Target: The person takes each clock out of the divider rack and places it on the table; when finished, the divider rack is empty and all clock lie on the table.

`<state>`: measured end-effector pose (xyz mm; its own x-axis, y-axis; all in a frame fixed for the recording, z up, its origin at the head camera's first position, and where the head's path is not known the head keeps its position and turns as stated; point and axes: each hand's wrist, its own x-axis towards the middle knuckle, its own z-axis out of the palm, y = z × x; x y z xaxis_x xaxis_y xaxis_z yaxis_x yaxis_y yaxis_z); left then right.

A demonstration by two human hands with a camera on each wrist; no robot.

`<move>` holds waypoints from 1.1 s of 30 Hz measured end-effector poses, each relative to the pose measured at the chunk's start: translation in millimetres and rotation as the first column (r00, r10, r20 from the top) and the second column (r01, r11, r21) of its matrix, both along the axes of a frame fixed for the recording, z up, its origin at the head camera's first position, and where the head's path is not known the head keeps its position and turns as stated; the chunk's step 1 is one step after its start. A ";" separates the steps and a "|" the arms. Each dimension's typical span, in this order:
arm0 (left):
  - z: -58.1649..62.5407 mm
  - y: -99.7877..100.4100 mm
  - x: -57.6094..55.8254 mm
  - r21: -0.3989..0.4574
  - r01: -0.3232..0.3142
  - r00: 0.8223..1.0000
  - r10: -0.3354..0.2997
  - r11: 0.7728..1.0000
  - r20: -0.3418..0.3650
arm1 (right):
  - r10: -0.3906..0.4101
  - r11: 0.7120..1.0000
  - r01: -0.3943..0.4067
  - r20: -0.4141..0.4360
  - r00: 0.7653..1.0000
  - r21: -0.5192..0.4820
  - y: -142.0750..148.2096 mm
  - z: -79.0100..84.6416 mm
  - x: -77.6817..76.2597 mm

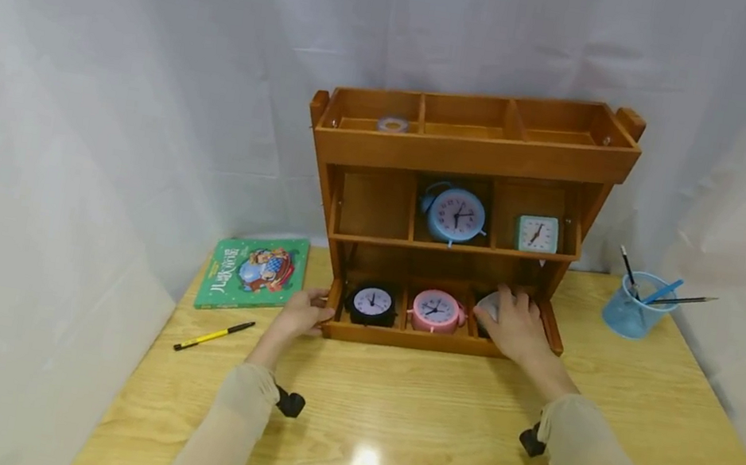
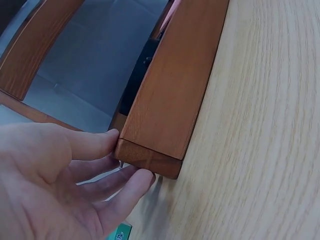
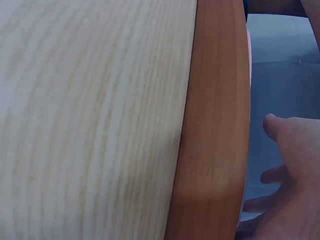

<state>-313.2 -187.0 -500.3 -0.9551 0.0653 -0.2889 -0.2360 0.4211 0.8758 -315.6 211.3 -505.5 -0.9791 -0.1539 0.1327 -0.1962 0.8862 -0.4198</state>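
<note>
A brown wooden shelf (image 1: 443, 343) with three tiers stands at the back of the table. My left hand (image 1: 303, 312) holds the left front corner of its bottom tier, with thumb and fingers around the wood end (image 2: 150, 161). At the bottom right compartment, my right hand (image 1: 517, 324) reaches in over a pale round object (image 1: 491, 305), partly hidden by the hand. In the right wrist view its fingers (image 3: 272, 175) are spread and relaxed behind the front board (image 3: 215, 120). Beside it in the bottom tier sit a pink alarm clock (image 1: 435, 311) and a black alarm clock (image 1: 372, 302).
The middle tier holds a blue alarm clock (image 1: 457, 215) and a square mint-green clock (image 1: 537, 234). A tape roll (image 1: 392, 124) lies in the top tier. Left are a green book (image 1: 253, 273) and a yellow pen (image 1: 213, 336); right, a blue mesh pen cup (image 1: 631, 310).
</note>
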 end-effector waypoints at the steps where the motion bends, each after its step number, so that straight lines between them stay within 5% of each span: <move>1: -0.4 0.3 0.1 0.004 -0.001 1.000 0.001 1.000 -0.003 | -0.003 1.000 0.003 0.009 1.000 -0.001 0.6 0.6 -0.4; 11: -4.4 1.0 -0.1 0.010 -0.037 0.999 0.037 0.999 0.000 | -0.022 1.000 0.023 0.191 0.981 -0.003 4.6 9.5 -6.0; 33: -10.3 0.7 -3.1 0.037 -0.056 0.998 0.056 0.998 0.008 | -0.094 0.983 0.133 0.277 0.956 -0.126 7.2 9.8 -8.6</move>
